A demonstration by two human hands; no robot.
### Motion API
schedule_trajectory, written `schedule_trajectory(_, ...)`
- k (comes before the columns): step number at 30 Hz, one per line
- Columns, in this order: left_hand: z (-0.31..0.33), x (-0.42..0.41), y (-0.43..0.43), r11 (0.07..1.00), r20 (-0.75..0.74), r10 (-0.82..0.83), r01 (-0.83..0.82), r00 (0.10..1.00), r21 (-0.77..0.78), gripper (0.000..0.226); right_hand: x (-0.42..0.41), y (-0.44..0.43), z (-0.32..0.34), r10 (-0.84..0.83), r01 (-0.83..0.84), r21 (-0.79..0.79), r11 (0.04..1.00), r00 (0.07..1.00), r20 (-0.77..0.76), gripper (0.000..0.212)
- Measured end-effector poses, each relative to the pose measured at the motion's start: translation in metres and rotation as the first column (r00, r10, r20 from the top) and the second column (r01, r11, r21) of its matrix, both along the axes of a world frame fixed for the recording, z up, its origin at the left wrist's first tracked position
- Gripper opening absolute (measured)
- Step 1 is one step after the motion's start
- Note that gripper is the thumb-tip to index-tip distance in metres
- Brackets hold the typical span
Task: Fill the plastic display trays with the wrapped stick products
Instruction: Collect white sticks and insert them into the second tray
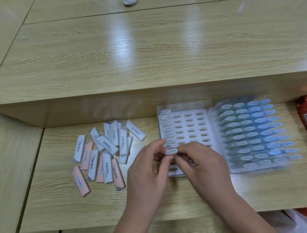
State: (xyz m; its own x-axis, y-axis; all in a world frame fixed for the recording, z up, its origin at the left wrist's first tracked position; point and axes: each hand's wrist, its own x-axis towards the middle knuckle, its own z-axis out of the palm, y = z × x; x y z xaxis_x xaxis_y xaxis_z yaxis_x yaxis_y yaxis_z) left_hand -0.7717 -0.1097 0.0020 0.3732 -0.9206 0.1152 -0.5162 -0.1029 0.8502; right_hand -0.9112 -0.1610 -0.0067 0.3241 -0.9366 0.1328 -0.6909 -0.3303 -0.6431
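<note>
Head view, items as seen; the right side is motion-blurred.

1. Left hand (147,166): fingers curled, pinching the left end of one wrapped stick (172,151).
2. Right hand (202,166): fingers curled, pinching the right end of the same stick. It is held over the near left part of the white tray, end-on to the camera.
3. White tray (181,111): on the lower desk (149,207), right of centre. Its leftmost column holds sticks standing on end; the other visible slots are unfilled.
4. Full tray (213,110): just beside the white tray on its right. Every visible row is packed with upright sticks, blue-tinted.
5. Loose wrapped sticks (106,149): a scattered heap on the desk left of the hands, white ones and pink ones, some overlapping, labels up.
6. Raised desk surface (132,49): behind the lower level, with a crumpled whitish object (130,2) at its far edge.
7. Red object (303,114): at the right edge, cut off.
8. White plastic (295,219): at the bottom right corner.
</note>
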Motion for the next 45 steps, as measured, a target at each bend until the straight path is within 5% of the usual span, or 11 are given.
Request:
schedule_trajectory(8, -0.012, 0.003, 0.005, 0.985, -0.334, 0.164, -0.171, 0.928, 0.008, 0.046, 0.004, -0.002, 0.0, -0.013, 0.013, 0.042, 0.999, 1.0, -0.002, 0.006)
schedule_trajectory(13, -0.02, 0.017, 0.016, 0.977, -0.343, 0.213, -0.206, 0.915, 0.057, 0.037, 0.003, -0.002, -0.002, 0.028, -0.024, 0.057, 0.998, 0.998, -0.061, 0.007)
schedule_trajectory(22, -0.034, 0.011, 0.029, 0.979, -0.435, 0.083, 0.009, 0.896, 0.205, 0.037, 0.003, -0.006, -0.003, 0.079, -0.066, 0.076, 0.995, 0.982, -0.169, 0.014)
schedule_trajectory(27, -0.03, 0.009, 0.034, 0.979, -0.466, 0.05, 0.048, 0.884, 0.196, 0.04, 0.003, 0.001, 0.0, 0.02, -0.018, 0.063, 0.998, 0.999, -0.032, 0.017)
schedule_trajectory(33, -0.026, 0.025, 0.048, 0.981, -0.381, 0.023, 0.052, 0.924, 0.187, 0.036, 0.006, -0.004, 0.009, 0.051, -0.056, -0.025, 0.998, 0.983, -0.176, 0.016)
schedule_trajectory(36, -0.023, 0.058, 0.054, 0.97, -0.297, 0.182, -0.122, 0.937, 0.209, 0.031, 0.005, 0.003, 0.025, -0.039, 0.036, -0.019, 0.999, 0.976, -0.213, 0.032)
schedule_trajectory(40, -0.017, 0.108, 0.033, 0.902, -0.123, 0.395, -0.359, 0.91, 0.241, 0.013, 0.047, 0.025, 0.042, -0.046, 0.036, -0.213, 0.976, 0.998, -0.041, 0.028)
schedule_trajectory(45, -0.01, 0.126, -0.007, 0.8, 0.193, 0.426, -0.468, 0.884, 0.376, 0.032, 0.142, 0.006, 0.019, 0.014, 0.003, 0.065, 0.998, 0.965, -0.262, 0.043)
